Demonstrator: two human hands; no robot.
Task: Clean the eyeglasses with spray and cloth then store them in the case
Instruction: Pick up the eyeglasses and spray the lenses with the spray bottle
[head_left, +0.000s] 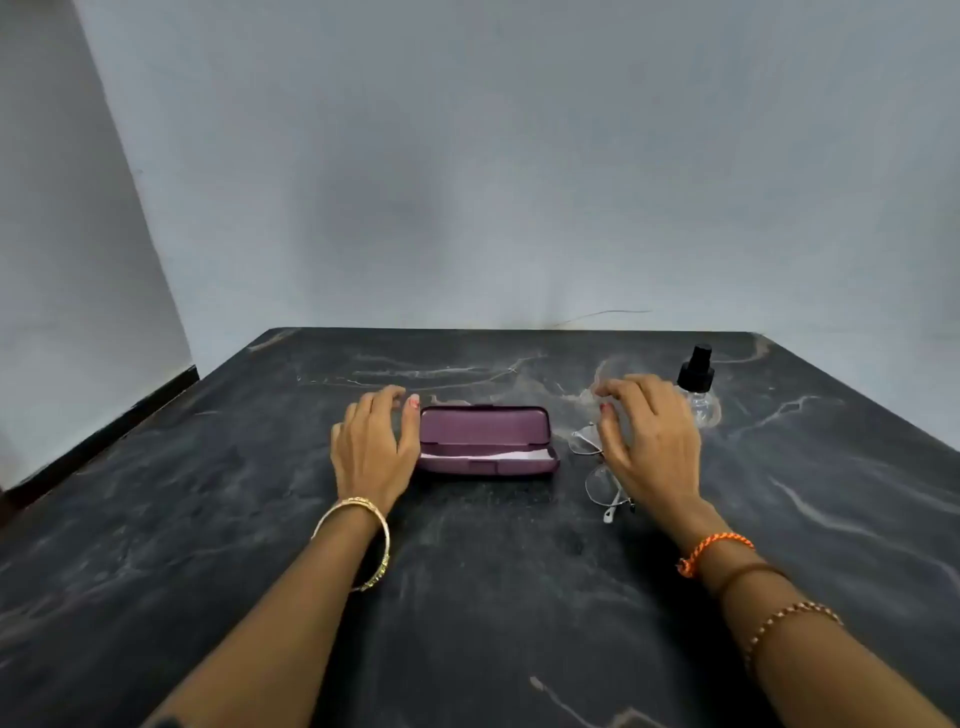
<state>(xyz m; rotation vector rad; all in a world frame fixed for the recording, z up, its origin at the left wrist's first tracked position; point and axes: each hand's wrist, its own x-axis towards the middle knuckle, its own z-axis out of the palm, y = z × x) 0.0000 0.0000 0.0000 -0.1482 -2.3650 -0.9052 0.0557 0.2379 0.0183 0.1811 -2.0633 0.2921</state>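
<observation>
1. Two hands are hovering over a dark marbled table (467, 597), one on each side of the case (485, 441).
2. The case is lying open at the table's middle, its lid standing up at the back, and a pale cloth (483, 456) is showing inside the lower half.
3. The left hand (374, 441) is sitting just beside the case's left end, its fingers relaxed and slightly spread, the thumb reaching toward the lid; whether it is touching the case cannot be told.
4. The right hand (649, 441) is hanging over the glasses (602, 478), its fingers loosely curved and spread, gripping nothing that is visible.
5. The glasses are lying on the table right of the case, partly hidden under that hand.
6. The spray (698, 387) is standing upright behind the right hand, near the table's far right.
7. Bangles are circling both wrists.
</observation>
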